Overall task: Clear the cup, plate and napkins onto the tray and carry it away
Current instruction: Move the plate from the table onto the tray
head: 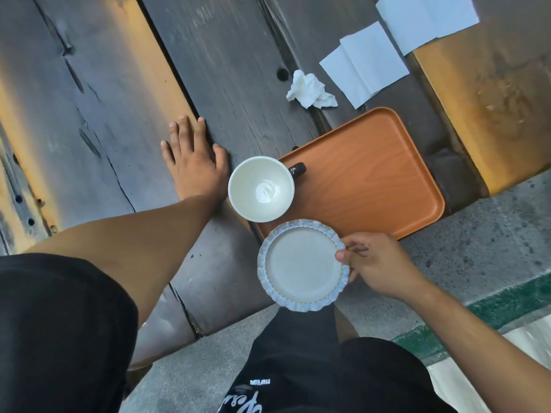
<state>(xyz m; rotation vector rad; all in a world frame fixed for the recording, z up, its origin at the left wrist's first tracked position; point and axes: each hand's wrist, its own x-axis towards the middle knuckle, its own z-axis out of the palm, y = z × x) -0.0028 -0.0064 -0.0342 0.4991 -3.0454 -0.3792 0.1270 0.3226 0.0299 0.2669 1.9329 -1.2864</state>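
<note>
My right hand (378,263) grips the right rim of a small round plate (301,265) with a frilled pale-blue edge, held in the air just off the table's near edge. A white cup (261,187) with a black handle stands at the near-left corner of the orange tray (375,180); whether it rests on the tray or beside it I cannot tell. My left hand (193,159) lies flat on the wooden table left of the cup, fingers spread. A crumpled white napkin (310,89) and two flat folded napkins (365,64) (426,20) lie beyond the tray.
The table (226,64) is made of dark weathered planks with gaps between them. The tray's near-right corner overhangs the table edge. Below is a concrete floor (483,242) with a green painted stripe. My dark-clothed legs fill the bottom of the view.
</note>
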